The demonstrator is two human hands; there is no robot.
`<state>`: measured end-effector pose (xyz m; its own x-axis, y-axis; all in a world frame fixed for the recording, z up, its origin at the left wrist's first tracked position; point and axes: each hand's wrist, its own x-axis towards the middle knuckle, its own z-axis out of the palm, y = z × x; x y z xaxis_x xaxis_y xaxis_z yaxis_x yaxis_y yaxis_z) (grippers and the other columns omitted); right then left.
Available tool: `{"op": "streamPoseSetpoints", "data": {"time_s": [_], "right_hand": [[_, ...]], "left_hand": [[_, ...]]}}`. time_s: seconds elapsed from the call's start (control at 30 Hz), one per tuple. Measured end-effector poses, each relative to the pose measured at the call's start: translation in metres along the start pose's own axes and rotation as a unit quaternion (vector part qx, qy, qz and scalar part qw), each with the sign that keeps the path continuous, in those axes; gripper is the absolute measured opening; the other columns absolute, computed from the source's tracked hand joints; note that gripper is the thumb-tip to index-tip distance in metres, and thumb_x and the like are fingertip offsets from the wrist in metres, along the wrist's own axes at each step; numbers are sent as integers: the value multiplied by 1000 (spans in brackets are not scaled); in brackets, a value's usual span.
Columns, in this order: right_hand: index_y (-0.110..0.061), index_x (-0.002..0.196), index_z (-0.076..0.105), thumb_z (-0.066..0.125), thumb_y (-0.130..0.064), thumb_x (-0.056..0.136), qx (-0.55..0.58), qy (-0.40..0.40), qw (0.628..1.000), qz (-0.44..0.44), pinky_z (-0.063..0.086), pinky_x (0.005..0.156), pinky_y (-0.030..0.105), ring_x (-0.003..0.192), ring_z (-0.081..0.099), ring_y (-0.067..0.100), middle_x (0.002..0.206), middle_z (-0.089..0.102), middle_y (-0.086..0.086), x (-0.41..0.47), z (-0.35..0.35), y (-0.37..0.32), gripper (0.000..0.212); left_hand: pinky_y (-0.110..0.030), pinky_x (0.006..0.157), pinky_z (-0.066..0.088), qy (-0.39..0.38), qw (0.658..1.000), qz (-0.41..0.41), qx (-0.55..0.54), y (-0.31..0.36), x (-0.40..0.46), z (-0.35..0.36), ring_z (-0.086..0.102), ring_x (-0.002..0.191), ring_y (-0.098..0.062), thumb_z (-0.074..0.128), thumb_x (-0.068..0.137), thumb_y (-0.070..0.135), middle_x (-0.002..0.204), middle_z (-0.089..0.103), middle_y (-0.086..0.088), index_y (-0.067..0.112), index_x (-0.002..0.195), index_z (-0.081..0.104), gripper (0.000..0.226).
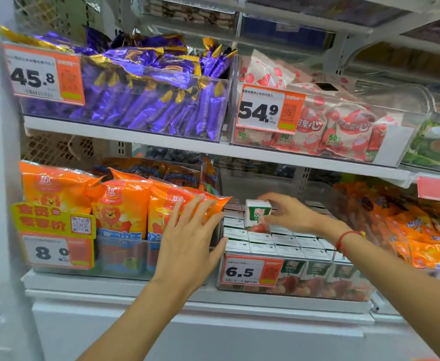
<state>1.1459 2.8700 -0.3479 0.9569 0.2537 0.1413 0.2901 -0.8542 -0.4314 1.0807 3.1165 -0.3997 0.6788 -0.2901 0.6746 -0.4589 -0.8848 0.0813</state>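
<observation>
Juice carton point(257, 214), pinched by the right hand point(289, 212) over the packed rows point(278, 241), could snag neighbours; left hand point(190, 238), spread wide at nine o'clock, touches the orange bag point(165, 204).

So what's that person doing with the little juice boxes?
A person is busy at a shop shelf. Their right hand pinches one small juice carton, held just above the packed rows of cartons in the clear bin with the 6.5 price tag. Their left hand, fingers spread, rests on the orange snack bag next door. Whether the carton is going in or coming out can't be told.
</observation>
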Motion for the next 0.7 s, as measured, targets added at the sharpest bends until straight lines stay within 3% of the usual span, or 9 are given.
{"op": "streamPoseSetpoints", "data": {"time_s": [0.07,0.13,0.2,0.27,0.43,0.57,0.63,0.7], "right_hand": [[-22,136,49,59,-15,95,20,4,1000,-13,49,85,15,113,59,18,131,54,-5,-9,14,8,43],[-28,140,46,54,-26,98,30,9,1000,2,48,96,24,121,54,18,141,48,-6,-16,29,17,43],[-29,143,44,46,-33,101,-21,5,1000,12,33,113,39,138,36,19,150,40,-4,-18,39,26,43],[-28,143,45,40,-33,103,-47,-3,999,15,23,117,41,143,26,20,152,38,-2,-18,43,31,40],[-31,146,40,35,-35,104,-62,-33,997,25,20,118,42,144,23,19,155,33,-5,-17,42,29,42],[-30,132,57,53,-39,98,-100,6,995,-22,40,105,33,128,47,13,138,54,-9,-23,27,18,35],[-28,115,69,62,-38,92,-140,-18,989,-51,50,88,32,106,60,11,118,66,-10,-22,15,10,26],[-25,112,71,66,-40,90,-159,-71,983,-52,53,81,32,95,62,10,111,67,-9,-19,5,3,27]], "left_hand": [[-46,114,24,-2,1000,-3,0,1,0,-1,46,134,-25,71,82,45,134,58,-1,24,119,67,43],[-46,115,25,-5,1000,-6,-4,1,0,-1,45,135,-25,70,83,45,135,57,-2,24,120,66,43],[-46,116,23,-6,1000,-8,-5,1,0,-2,44,136,-25,69,84,46,136,56,-1,25,121,66,43],[-46,115,23,-8,1000,-8,-1,1,0,-2,44,135,-25,69,83,46,136,57,-2,25,121,66,44],[-46,114,24,-14,1000,-11,-2,1,0,-2,46,134,-26,71,81,46,135,58,-2,24,121,66,45],[-45,116,19,-22,1000,-11,-5,2,-1,-3,41,138,-25,68,84,48,139,55,-2,25,125,64,47],[-43,118,13,-26,1000,-8,-12,1,-1,-3,35,141,-23,65,86,48,143,50,-1,26,129,61,48],[-39,119,4,-32,999,-1,-13,0,-1,-3,26,145,-21,60,88,51,149,43,2,28,135,55,52]]}}
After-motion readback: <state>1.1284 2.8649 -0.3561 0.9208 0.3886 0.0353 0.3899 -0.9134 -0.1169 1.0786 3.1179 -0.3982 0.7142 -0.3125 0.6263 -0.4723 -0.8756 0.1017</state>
